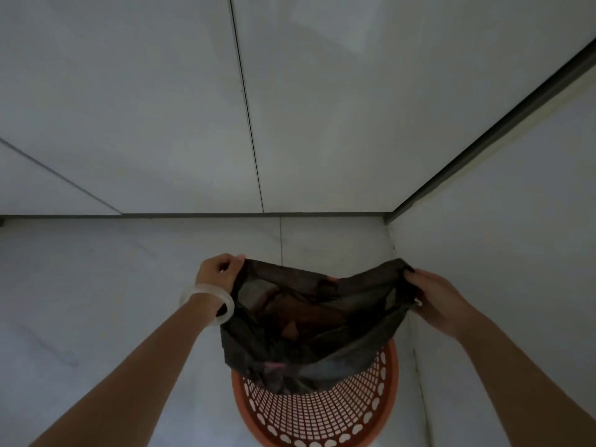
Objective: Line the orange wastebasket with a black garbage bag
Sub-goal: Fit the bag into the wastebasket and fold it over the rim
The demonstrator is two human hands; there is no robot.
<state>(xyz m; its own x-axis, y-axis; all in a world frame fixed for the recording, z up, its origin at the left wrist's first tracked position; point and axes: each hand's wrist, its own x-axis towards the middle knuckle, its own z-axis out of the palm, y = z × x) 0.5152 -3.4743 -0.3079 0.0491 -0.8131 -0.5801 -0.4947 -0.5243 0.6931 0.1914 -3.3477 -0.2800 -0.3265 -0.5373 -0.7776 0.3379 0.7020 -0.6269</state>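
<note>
the left hand (219,273) is closed into a loose fist, and its fingers pinch the left edge of the black garbage bag (309,330) near the top of the bag mouth. a pale, translucent bangle (206,300) sits on the left wrist, just beside the plastic. the right hand (435,301) is half closed: the thumb and the fingers press together on the right edge of the bag mouth, and the fingertips are partly hidden in the folds, so how many fingers grip it i cannot tell.

the bag hangs between the two hands, and its mouth is pulled wide from left to right. the far edge of the mouth makes a shallow dip in the middle. the plastic is thin, and some brown-orange colour shows through it.

the orange wastebasket (322,414) with lattice walls stands on the pale floor (96,285), below the hands and close to the white wall (516,253) on the right. the lower part of the bag is crumpled and covers the far side of the basket opening. the near rim and the near inner wall are uncovered.
</note>
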